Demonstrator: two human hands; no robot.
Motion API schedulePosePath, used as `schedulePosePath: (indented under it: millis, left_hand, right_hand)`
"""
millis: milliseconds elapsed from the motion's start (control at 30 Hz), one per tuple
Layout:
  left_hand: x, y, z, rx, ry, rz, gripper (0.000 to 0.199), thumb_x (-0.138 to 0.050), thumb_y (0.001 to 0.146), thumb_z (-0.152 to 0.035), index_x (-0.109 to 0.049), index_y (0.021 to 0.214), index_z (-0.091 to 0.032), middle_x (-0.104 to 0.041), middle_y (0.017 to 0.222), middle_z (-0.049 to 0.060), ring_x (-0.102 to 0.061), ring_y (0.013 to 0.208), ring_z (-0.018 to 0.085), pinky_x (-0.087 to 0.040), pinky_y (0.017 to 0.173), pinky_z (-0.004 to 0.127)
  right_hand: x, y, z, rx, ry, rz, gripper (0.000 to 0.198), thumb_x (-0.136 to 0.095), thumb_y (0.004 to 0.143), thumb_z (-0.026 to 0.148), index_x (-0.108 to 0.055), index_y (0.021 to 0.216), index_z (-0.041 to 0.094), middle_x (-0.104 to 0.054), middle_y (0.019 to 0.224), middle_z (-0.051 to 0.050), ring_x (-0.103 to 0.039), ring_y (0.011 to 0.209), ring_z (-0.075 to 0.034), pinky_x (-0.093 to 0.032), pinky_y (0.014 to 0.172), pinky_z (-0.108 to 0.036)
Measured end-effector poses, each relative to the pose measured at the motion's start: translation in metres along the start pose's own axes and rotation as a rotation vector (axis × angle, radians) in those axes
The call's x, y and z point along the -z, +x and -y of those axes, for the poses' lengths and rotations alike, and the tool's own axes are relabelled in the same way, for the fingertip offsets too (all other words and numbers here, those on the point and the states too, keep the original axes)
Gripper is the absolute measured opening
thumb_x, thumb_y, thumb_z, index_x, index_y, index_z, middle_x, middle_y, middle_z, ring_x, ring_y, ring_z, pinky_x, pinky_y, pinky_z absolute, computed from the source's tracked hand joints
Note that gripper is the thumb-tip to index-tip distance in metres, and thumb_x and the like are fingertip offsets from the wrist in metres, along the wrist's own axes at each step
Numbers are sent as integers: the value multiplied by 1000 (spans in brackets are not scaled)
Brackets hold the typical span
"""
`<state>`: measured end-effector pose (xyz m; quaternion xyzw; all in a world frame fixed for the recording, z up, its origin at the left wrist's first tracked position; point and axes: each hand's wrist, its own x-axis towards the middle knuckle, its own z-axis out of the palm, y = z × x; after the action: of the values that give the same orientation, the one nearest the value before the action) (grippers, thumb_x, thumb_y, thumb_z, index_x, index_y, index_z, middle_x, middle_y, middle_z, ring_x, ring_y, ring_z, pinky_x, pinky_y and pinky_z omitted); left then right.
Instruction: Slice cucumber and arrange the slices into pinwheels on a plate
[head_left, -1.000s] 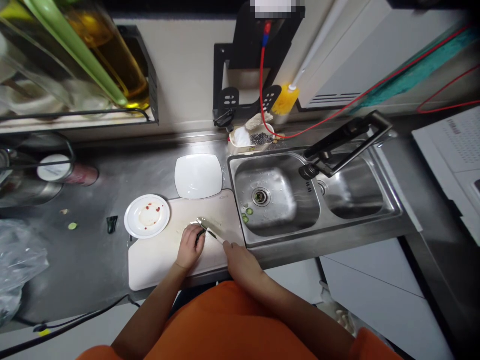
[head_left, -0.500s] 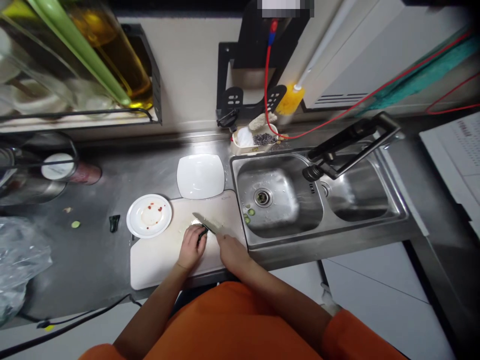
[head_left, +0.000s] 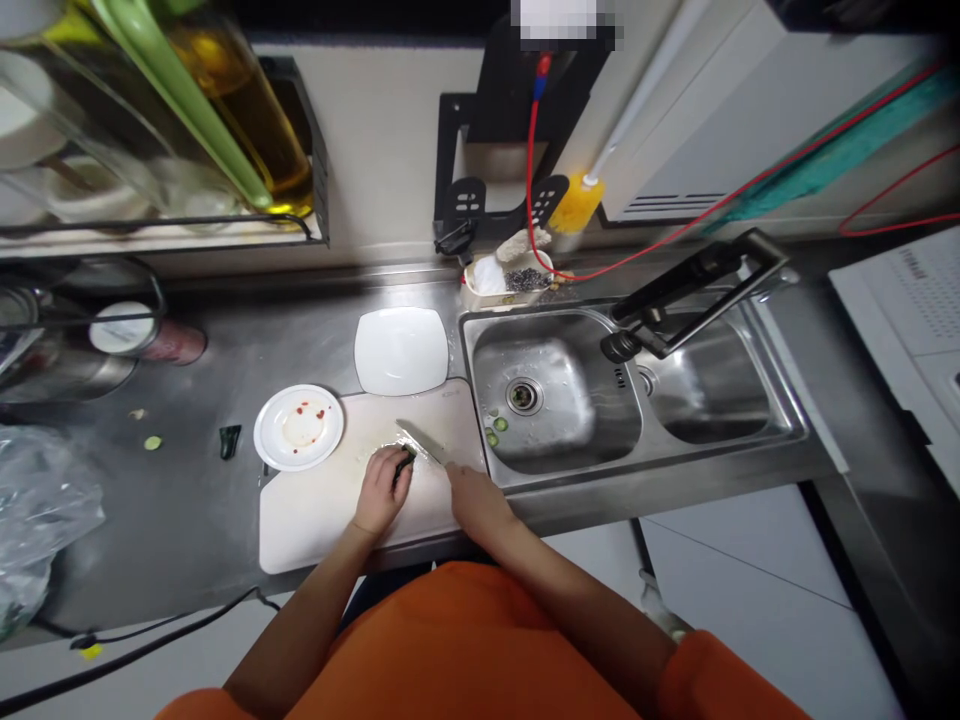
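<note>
My right hand (head_left: 480, 508) is closed round the handle of a kitchen knife (head_left: 422, 443). Its blade points up and left, just right of a dark green cucumber piece (head_left: 406, 459). Curled over that piece, my left hand (head_left: 381, 490) holds it against the white cutting board (head_left: 307, 525); the fingers hide most of it. Wet, pale bits lie on the board around the blade. A white plate with red scraps (head_left: 279, 432) overlaps the board's upper left corner, and a squarish white plate (head_left: 401, 350) stands behind the board.
Right of the board is a double steel sink (head_left: 559, 465) with cucumber slices (head_left: 500, 425) in it, under a black faucet (head_left: 675, 300). On the counter's left lie a dark green chunk (head_left: 229, 441), a small green slice (head_left: 152, 443) and a clear plastic bag (head_left: 45, 510).
My right hand has shifted slightly right with the knife, and the blade now lies a little apart from the cucumber piece. My left hand has stayed nearly in place.
</note>
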<state>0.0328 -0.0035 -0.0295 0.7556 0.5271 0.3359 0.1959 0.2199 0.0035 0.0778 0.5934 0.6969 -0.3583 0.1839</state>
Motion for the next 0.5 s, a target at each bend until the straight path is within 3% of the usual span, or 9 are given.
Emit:
schedulePosePath:
  millis: [500]
  left_hand:
    - [0,1,-1,-8,21,-17,20,-52,85,-19,-56,104,-18,-60,101,10,-55,102,21,-48,91,40]
  right_hand:
    - [8,-31,8,-26,-37,73,36,-30,86,2,-49,114,16,-62,100,-12,-62,91,-23,-45,71,-29]
